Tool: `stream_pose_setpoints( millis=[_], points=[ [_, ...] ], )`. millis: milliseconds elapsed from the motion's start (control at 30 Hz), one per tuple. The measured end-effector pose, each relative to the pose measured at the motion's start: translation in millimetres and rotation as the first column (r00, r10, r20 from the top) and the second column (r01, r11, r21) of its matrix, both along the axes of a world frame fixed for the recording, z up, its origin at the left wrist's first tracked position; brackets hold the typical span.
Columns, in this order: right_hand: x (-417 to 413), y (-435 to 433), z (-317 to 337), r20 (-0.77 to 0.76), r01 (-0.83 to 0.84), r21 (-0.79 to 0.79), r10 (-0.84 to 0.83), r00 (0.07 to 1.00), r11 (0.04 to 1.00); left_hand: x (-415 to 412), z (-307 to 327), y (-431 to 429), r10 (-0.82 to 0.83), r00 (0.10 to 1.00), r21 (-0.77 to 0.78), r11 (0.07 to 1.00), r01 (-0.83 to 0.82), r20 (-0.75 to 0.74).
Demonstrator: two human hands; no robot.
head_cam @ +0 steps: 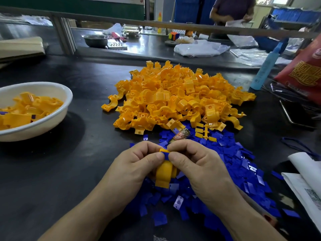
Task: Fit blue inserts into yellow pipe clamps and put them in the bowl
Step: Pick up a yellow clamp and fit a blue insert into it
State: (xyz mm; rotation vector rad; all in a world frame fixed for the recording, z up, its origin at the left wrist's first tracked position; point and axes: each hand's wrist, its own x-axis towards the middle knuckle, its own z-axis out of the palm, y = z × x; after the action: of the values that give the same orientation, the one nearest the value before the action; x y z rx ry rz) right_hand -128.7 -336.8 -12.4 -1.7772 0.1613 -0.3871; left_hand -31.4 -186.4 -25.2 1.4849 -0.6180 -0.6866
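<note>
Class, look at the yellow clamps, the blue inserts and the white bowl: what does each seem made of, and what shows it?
Yellow clamps: likely moulded plastic, smooth, slightly glossy; even colour, soft highlights, crisp moulded holes.
Blue inserts: thin flat pieces, matte to faintly shiny; plastic or rubber, cannot tell.
White bowl: smooth, softly glossy rim; plastic or enamelled metal, unclear.

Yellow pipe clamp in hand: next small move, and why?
Probably push the small blue plastic insert home into the yellow plastic pipe clamp. The left hand holds the clamp and the right hand pinches the insert at its upper end, where blue sticks out, so it looks unseated. The white round bowl comes afterwards.
</note>
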Motion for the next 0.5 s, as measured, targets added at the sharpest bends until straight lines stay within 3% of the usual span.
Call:
stream_pose_setpoints(
  millis=[500],
  points=[
    [-0.3, 6.1, -0.4, 0.051, 0.106, -0.259, -0.096, 0.994, 0.96, -1.3, 4.0, 0.5, 0.046, 0.998, 0.035, 0.998, -0.045, -0.042]
  ],
)
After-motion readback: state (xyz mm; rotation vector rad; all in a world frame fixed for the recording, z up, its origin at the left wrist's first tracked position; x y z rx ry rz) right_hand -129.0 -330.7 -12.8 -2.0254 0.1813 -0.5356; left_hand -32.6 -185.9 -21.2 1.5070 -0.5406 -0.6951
